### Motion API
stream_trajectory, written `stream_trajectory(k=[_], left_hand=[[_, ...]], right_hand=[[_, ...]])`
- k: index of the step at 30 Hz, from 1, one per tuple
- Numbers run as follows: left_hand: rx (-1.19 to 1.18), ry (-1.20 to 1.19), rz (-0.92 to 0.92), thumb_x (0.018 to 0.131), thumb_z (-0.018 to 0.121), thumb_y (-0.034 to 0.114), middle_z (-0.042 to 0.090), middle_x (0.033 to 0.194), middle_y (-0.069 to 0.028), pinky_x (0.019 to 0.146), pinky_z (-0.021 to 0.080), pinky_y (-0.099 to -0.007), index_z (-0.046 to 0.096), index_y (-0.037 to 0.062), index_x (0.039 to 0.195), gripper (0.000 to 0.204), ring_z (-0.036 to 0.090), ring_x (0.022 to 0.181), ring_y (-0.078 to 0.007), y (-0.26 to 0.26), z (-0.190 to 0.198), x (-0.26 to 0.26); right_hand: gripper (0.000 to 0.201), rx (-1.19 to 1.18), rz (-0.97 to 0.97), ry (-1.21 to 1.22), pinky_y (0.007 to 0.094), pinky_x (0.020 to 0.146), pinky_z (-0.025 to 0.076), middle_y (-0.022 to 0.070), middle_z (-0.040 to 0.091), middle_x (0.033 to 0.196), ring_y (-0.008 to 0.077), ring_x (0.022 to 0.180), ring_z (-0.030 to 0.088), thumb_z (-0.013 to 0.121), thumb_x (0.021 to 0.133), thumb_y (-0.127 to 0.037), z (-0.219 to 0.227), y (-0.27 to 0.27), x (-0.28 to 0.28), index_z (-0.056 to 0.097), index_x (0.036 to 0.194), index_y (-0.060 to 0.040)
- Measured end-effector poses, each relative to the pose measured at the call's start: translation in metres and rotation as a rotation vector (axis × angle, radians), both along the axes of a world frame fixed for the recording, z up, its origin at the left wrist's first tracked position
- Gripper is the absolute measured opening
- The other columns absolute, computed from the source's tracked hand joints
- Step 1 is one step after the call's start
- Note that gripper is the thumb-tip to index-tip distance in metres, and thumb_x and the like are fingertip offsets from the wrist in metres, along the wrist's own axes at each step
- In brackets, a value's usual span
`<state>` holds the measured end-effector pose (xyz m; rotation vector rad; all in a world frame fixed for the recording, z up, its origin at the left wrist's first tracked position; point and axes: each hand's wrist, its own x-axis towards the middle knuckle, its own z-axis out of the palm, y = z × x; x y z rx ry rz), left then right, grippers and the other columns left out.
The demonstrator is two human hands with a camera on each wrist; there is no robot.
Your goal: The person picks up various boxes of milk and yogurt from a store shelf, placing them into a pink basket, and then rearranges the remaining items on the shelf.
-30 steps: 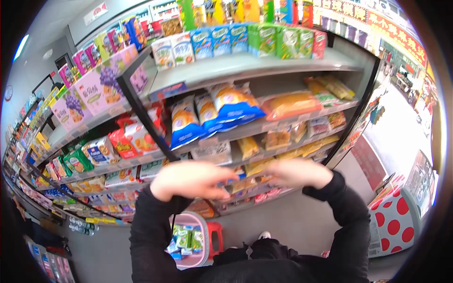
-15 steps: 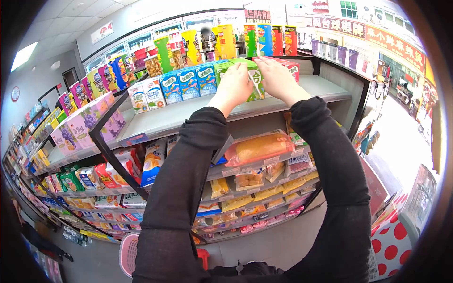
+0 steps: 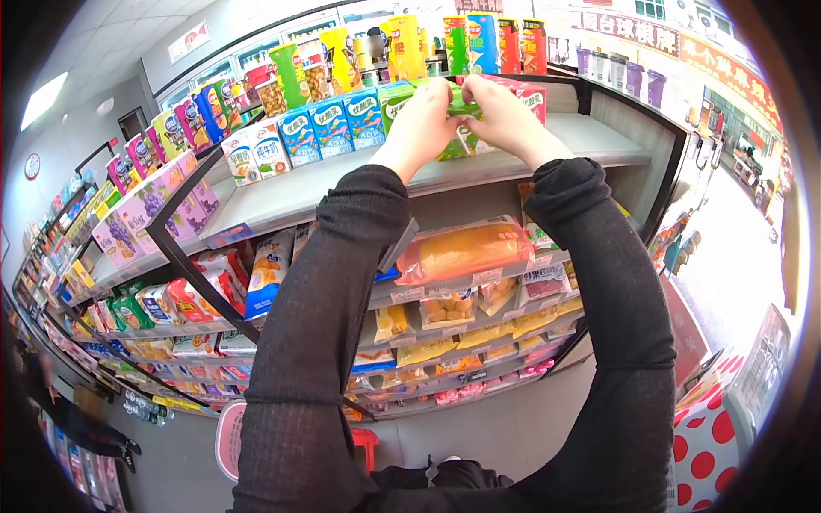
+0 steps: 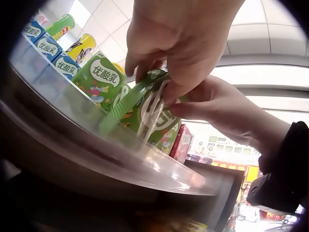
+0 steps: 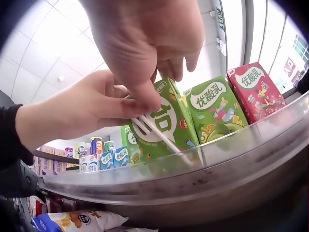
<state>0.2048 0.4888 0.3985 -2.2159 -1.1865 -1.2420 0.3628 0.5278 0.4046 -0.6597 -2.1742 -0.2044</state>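
On the top shelf, a green drink carton [image 5: 169, 121] leans among others, white straws [image 5: 164, 137] on its front. My left hand [image 3: 425, 126] grips the carton's upper part from the left, its thumb near the straws. From the right, my right hand [image 3: 503, 120] pinches the top, thumb on the front and fingers behind. Both hands meet over the carton, hiding its upper edge. Another green carton [image 5: 216, 108] and a red one [image 5: 256, 89] stand to the right. Left of it is a green carton [image 4: 99, 82], then blue cartons [image 4: 65, 65].
A clear plastic lip [image 5: 231, 150] runs along the shelf front. Tall snack canisters [image 3: 402, 47] rise behind the cartons. Packaged bread [image 3: 466, 252] lies on the shelf below. A pink basket [image 3: 227, 440] and a red stool [image 3: 366, 445] are on the floor.
My hands rose from in front of the lower shelves to the top shelf's green cartons. Over the last half second, the fingers bent in more around the top of one, which now tilts.
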Motion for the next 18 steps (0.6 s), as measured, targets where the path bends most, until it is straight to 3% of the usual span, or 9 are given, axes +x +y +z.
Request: stream_trajectory(k=[5,7,10,11,12,13,15,17,18], left_hand=[[0.06,0.062,-0.03,0.072,0.07,0.01,0.055,0.092,-0.018,0.075,0.044,-0.0399,0.047,0.0027,0.092,0.032,0.053,0.091,-0.0359,-0.011,-0.003,-0.004],[0.184,0.019,-0.049,0.072,0.068,0.007,0.054,0.09,-0.0185,0.074,0.043,-0.0392,0.047,0.0022,0.093,0.03,0.053,0.089,-0.0369,-0.034,0.007,-0.004],[0.196,0.095,-0.063,0.073,0.066,0.002,0.055,0.098,-0.0173,0.079,0.045,-0.0354,0.049,0.0004,0.106,0.037,0.055,0.094,-0.0324,-0.092,0.025,-0.017],[0.13,0.086,-0.059,0.074,0.064,0.001,0.054,0.101,-0.0191,0.08,0.044,-0.0352,0.049,-0.001,0.11,0.039,0.054,0.094,-0.0334,-0.126,0.028,-0.02],[0.165,0.103,-0.126,0.074,0.064,0.002,0.054,0.099,-0.0191,0.08,0.044,-0.0361,0.049,-0.0008,0.108,0.037,0.054,0.094,-0.035,-0.145,0.022,-0.028],[0.204,0.117,-0.191,0.074,0.064,0.002,0.053,0.097,-0.0191,0.08,0.043,-0.037,0.049,-0.0006,0.107,0.035,0.053,0.093,-0.0365,-0.161,0.01,-0.038],[0.068,0.043,-0.174,0.072,0.065,-0.002,0.057,0.106,-0.0129,0.085,0.045,-0.0324,0.051,0.0008,0.112,0.043,0.056,0.101,-0.0247,-0.194,-0.027,-0.058],[-0.124,0.084,-0.076,0.071,0.065,-0.004,0.056,0.113,-0.0115,0.089,0.044,-0.0318,0.05,0.0004,0.118,0.05,0.054,0.106,-0.0207,-0.239,-0.06,-0.079],[-0.14,0.164,-0.052,0.068,0.065,-0.005,0.057,0.11,-0.0144,0.089,0.044,-0.0332,0.052,-0.0003,0.116,0.05,0.055,0.104,-0.025,-0.257,-0.077,-0.09]], right_hand=[[0.039,0.232,0.085,0.062,0.0419,0.078,0.045,0.0204,0.057,0.096,0.037,0.094,0.055,0.059,0.07,0.002,-0.009,-0.005,0.0,0.045,0.105,-0.0004],[0.041,0.427,0.117,0.165,0.0417,0.079,0.045,0.0198,0.057,0.097,0.0373,0.096,0.055,0.06,0.07,0.001,-0.004,-0.024,-0.004,0.046,0.108,0.0005],[0.038,0.461,0.221,0.158,0.0401,0.08,0.044,0.0189,0.054,0.1,0.0359,0.097,0.052,0.063,0.07,-0.003,0.005,-0.076,-0.007,0.05,0.105,0.0006],[0.04,0.342,0.22,0.112,0.0348,0.081,0.043,0.0154,0.053,0.099,0.0305,0.095,0.052,0.067,0.071,-0.005,0.012,-0.119,-0.003,0.05,0.107,0.0016],[0.039,0.305,0.288,0.108,0.0358,0.08,0.04,0.0181,0.051,0.096,0.0348,0.093,0.049,0.064,0.072,-0.004,0.006,-0.133,-0.008,0.049,0.106,0.0028],[0.039,0.242,0.363,0.1,0.0358,0.078,0.041,0.0174,0.052,0.095,0.0334,0.092,0.049,0.065,0.072,-0.004,-0.002,-0.15,-0.014,0.049,0.106,0.0023],[0.037,0.152,0.386,0.045,0.0351,0.077,0.041,0.015,0.052,0.094,0.0308,0.09,0.05,0.066,0.072,-0.005,-0.027,-0.184,-0.026,0.049,0.105,0.0012],[0.057,0.081,0.317,0.024,0.0363,0.085,0.043,0.0153,0.054,0.105,0.0333,0.1,0.052,0.071,0.065,-0.002,-0.078,-0.211,-0.048,0.049,0.116,-0.0023],[0.057,-0.047,0.366,0.035,0.0367,0.085,0.043,0.0156,0.054,0.105,0.0335,0.099,0.052,0.072,0.063,-0.002,-0.101,-0.225,-0.062,0.049,0.115,-0.0013]])
